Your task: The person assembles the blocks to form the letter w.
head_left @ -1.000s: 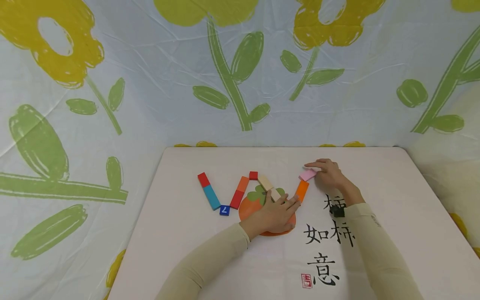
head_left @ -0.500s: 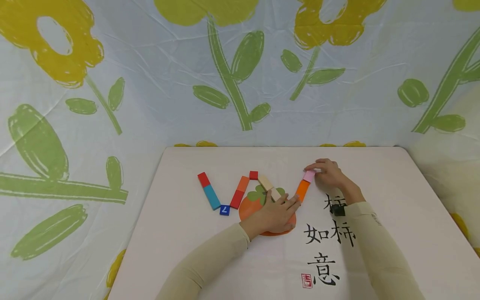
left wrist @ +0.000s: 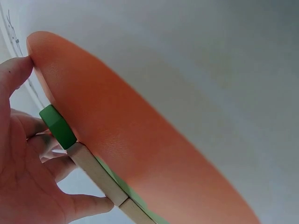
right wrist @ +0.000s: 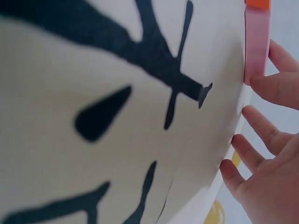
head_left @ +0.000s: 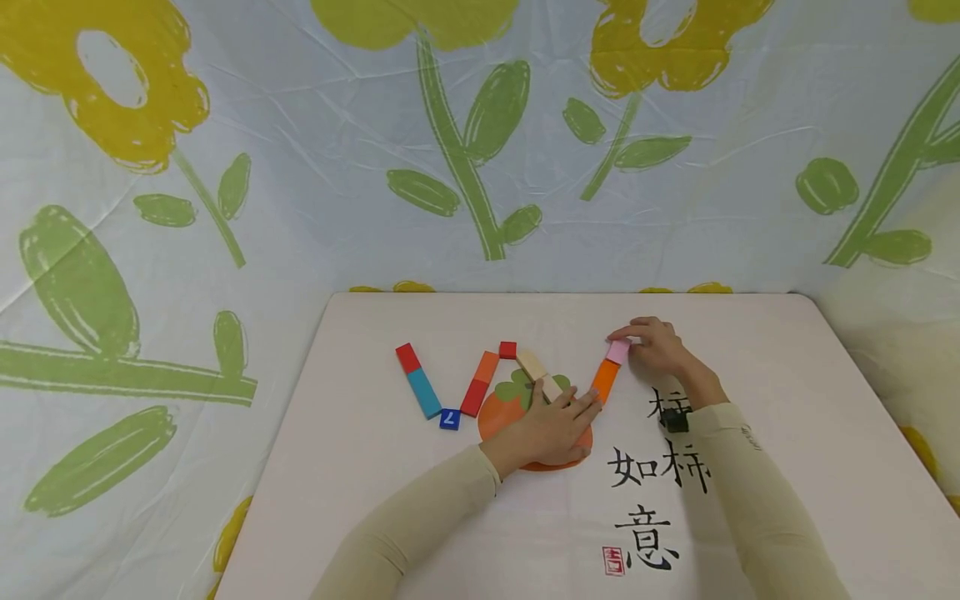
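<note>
My right hand pinches a pink block between thumb and index finger. In the right wrist view this pink block lines up with an orange one, and the other fingertips rest on the tabletop. My left hand spreads over the printed persimmon, its fingers reaching the orange block. In the left wrist view its thumb touches two cream blocks laid end to end. A green block adjoins them, under the fingers; the left hand hides it in the head view.
Left of the hands, the zigzag line continues with a small red block, an orange-and-red stroke, a blue block marked 7 and a red-and-teal stroke. The pale table bears printed black characters. Flowered cloth encloses it.
My right hand has turned the pink block from askew into line with the orange block's upper end. The left hand stays where it was.
</note>
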The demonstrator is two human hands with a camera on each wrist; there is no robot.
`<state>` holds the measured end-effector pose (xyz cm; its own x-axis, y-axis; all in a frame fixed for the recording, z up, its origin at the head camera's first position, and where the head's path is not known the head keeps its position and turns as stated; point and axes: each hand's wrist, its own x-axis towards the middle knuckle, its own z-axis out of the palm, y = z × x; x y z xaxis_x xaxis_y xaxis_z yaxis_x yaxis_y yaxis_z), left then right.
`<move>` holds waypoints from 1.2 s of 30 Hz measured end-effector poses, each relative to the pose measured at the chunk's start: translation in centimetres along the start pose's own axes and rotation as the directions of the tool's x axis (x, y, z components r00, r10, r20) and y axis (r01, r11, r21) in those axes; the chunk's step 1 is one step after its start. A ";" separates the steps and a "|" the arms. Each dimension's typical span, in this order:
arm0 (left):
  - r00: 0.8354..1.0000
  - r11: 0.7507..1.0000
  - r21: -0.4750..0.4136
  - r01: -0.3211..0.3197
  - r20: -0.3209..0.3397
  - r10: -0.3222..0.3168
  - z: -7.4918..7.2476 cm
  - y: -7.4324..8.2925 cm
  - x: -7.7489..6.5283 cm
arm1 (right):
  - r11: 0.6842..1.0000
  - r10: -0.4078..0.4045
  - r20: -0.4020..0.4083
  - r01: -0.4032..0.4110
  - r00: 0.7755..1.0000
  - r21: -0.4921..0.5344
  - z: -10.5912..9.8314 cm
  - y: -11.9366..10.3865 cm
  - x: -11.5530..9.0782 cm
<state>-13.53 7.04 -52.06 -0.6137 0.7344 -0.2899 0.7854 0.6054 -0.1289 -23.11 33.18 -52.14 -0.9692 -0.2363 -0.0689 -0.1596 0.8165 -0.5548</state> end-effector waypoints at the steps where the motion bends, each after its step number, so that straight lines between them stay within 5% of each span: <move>1: 1.000 1.000 0.001 -0.001 -0.001 0.001 0.0 0.0 0.0 | 1.000 0.000 -0.001 0.000 1.000 -0.002 0.0 0.0 0.0; 36: 1.000 1.000 0.000 -0.002 0.000 0.002 -0.1 0.1 -0.2 | 0.999 -0.034 -0.021 0.034 0.999 0.007 0.1 -1.2 -0.8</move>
<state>-13.35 6.99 -51.90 -0.6124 0.7354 -0.2903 0.7864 0.6043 -0.1282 -22.10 32.31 -51.49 -0.9669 -0.2531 -0.0324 -0.1917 0.8044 -0.5623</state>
